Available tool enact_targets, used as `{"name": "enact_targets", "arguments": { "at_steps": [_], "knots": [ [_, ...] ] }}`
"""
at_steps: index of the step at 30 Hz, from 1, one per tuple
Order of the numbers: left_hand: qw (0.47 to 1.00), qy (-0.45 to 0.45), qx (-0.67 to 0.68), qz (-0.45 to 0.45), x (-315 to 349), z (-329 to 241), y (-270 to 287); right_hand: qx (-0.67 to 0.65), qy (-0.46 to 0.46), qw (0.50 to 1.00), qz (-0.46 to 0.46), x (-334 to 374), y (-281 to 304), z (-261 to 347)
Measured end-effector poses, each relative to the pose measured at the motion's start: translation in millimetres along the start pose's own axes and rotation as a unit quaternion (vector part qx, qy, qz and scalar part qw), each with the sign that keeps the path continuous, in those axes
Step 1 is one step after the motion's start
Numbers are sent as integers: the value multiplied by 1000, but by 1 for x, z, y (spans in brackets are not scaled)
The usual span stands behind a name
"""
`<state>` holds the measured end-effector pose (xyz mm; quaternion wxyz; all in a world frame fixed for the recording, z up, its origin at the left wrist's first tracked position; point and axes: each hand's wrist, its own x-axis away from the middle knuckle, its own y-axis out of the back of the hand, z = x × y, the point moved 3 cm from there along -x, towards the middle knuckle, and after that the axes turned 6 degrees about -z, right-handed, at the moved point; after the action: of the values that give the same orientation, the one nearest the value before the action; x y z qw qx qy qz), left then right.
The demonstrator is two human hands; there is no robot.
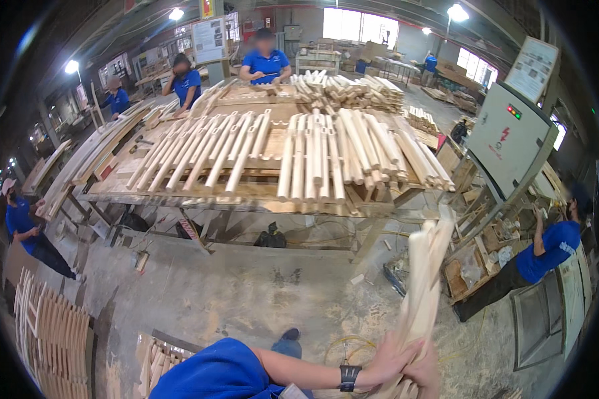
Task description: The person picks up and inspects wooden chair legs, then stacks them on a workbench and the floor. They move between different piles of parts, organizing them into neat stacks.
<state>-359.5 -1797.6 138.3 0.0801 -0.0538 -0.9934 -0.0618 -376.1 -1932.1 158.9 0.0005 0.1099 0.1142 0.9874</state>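
Note:
A bundle of several pale turned wooden legs (422, 279) stands tilted upward at my lower right. My left hand (387, 359), with a dark watch on its wrist, is closed around the lower part of the bundle. Pressed against the same pieces is my right hand (424, 370), its fingers wrapped round them just beside the left. The bundle's lower end is partly hidden by my hands and the frame's edge. Its top reaches in front of the workbench's (259, 201) near right side, where rows of similar slotted wooden legs (246, 143) lie.
More wooden pieces (346, 90) are heaped at the bench's back. A grey electrical cabinet (509, 143) stands at the right, with a person (549, 249) below it. Other people in blue work behind and left. Stacked legs (53, 336) stand at lower left; a yellow cord (349, 346) lies on the floor.

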Motion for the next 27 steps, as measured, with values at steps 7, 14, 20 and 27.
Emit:
{"name": "enact_targets", "arguments": {
  "at_steps": [7,14,20,27],
  "knots": [
    [954,-273,126,-1,-77,-146,196,51,294,953,-56,-113,-91,143],
    [877,-459,74,119,-147,-187,350,-132,270,952,-60,-184,-191,313],
    [924,-223,93,297,-196,-70,433,-163,189,966,-63,-283,-232,372],
    [877,-59,392,273,-263,-23,452,-147,86,981,92,-473,-316,416]
  ]
}}
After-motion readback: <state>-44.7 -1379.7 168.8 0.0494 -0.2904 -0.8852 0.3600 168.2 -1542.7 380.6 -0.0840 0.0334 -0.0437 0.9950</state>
